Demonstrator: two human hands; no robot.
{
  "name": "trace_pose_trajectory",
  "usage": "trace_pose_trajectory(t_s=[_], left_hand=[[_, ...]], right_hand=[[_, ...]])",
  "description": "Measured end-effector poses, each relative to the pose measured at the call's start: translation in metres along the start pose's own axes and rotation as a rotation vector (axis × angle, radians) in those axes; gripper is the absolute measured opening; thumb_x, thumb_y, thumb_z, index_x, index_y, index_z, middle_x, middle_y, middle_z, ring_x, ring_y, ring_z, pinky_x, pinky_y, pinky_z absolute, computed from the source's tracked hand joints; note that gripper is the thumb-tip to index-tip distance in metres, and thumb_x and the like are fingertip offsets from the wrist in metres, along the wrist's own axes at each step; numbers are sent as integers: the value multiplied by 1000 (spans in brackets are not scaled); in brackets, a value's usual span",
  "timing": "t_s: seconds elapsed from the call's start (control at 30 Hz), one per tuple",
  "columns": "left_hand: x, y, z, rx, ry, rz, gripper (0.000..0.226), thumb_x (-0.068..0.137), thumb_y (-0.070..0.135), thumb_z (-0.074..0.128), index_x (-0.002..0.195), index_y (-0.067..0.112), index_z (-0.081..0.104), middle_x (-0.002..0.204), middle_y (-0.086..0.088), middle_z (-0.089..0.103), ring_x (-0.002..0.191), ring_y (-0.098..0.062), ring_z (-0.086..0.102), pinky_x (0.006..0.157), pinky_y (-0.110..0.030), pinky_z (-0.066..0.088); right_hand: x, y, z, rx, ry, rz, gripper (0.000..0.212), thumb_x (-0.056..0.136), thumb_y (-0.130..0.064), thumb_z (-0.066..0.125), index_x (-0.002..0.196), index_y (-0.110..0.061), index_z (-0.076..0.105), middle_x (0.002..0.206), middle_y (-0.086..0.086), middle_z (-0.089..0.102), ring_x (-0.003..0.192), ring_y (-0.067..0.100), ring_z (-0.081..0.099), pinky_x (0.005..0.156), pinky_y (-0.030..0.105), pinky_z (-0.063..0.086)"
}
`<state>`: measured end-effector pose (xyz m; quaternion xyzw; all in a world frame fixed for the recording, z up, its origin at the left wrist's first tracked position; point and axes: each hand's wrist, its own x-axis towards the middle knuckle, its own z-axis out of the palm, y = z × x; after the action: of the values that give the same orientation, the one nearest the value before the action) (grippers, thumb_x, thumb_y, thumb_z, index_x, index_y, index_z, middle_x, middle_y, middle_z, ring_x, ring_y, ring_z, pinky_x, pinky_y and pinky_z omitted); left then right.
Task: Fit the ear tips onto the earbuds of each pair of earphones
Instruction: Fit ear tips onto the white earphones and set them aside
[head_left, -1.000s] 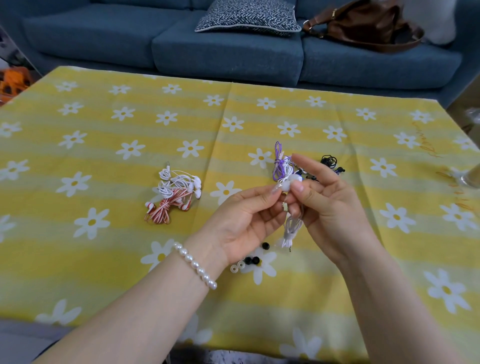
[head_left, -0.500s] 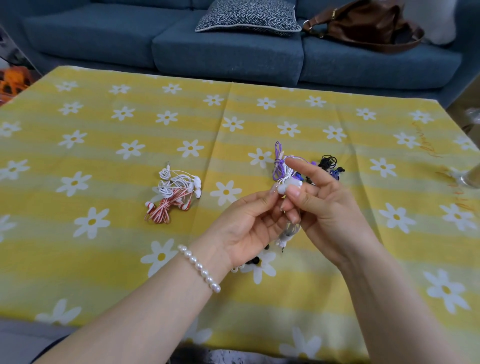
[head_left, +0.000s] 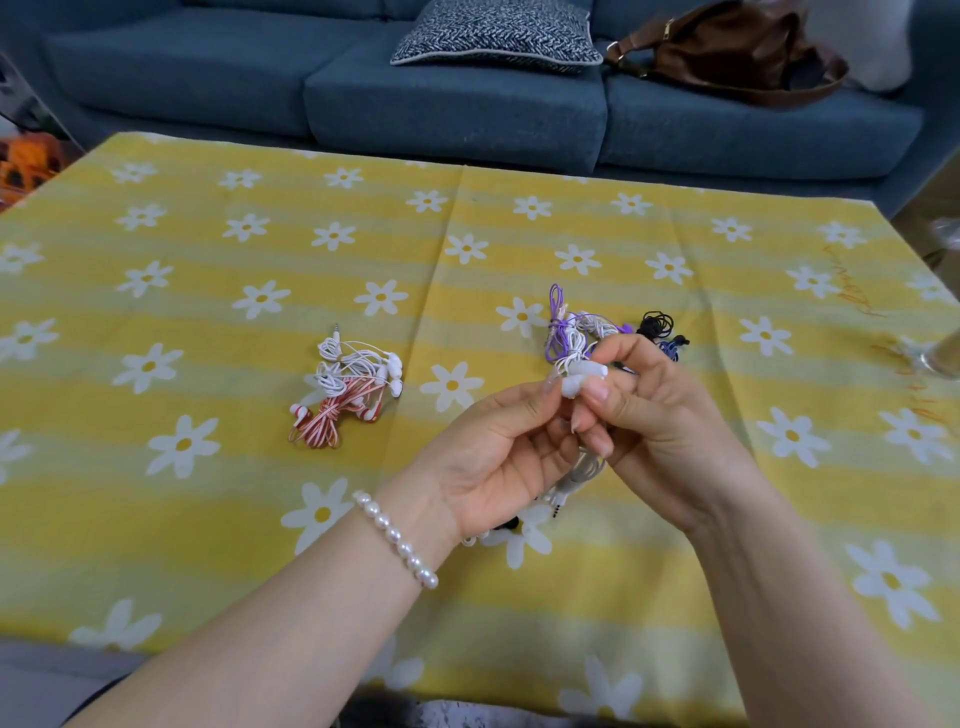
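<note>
A white earbud (head_left: 581, 378) is held above the table between both hands. My right hand (head_left: 657, 431) pinches it with thumb and forefinger. My left hand (head_left: 498, 457) meets it with its fingertips from the left; whether an ear tip sits between them is hidden. The earbud's white cable and plug (head_left: 570, 480) hang below the hands. Loose ear tips (head_left: 511, 525), black and clear, lie on the cloth under my left wrist, mostly hidden. A purple and white earphone bundle (head_left: 569, 332) lies just behind the hands.
White and red-striped earphones (head_left: 348, 389) lie in a pile at centre left on the yellow daisy tablecloth (head_left: 208, 467). Black and blue earphones (head_left: 662, 332) sit behind my right hand. A glass object (head_left: 935, 358) stands at the right edge. A blue sofa (head_left: 467, 104) lies beyond the table.
Both hands have shifted slightly up and away from me with the earbud, and the fingers have turned it. The hanging cable has risen with them. The piles on the cloth have not moved.
</note>
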<state>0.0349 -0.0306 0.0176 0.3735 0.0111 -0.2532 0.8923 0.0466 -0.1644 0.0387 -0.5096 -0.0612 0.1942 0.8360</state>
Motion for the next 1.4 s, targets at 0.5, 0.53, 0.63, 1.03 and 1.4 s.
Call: trace_pose_trajectory(t_s=[0.5,0.53,0.63,1.03,1.4], left_hand=[[1,7,-5,-6,73,3,28,77,21,56,98,3,63,77,-7,61,70,-11,60,67,-21,54],[1,7,-4,-5,62,2,26,77,19,56,96,3,64,77,-8,62,73,-13,60,67,-21,54],[1,6,-5,20,50,1,27,78,19,56,99,4,66,77,-8,64,79,-18,61,70,-23,55],[-2,-1,1,233,223,-13,44,65,39,70,106,23,63,97,5,66,102,-12,58,85,-31,42],[-4,-9,5,749,225,78,25,81,8,67,100,17,53,79,0,68,78,-19,66,65,-31,47]], right_hand=[[-1,-6,-5,16,-15,12,11,66,-21,62,65,-14,53,50,12,57,36,16,41,43,20,41],[-1,-6,-6,3,-10,16,12,66,-20,62,68,-14,52,49,12,56,36,16,41,43,20,40],[-1,-6,-9,-70,15,15,22,65,-21,64,78,-11,48,50,11,57,38,16,42,43,19,39],[-2,-7,-7,-322,152,-115,19,76,-7,64,90,-13,53,67,7,69,57,20,61,57,26,48],[-2,-10,-9,-300,270,-126,31,73,11,62,89,-9,46,82,15,69,80,28,71,73,33,56]])
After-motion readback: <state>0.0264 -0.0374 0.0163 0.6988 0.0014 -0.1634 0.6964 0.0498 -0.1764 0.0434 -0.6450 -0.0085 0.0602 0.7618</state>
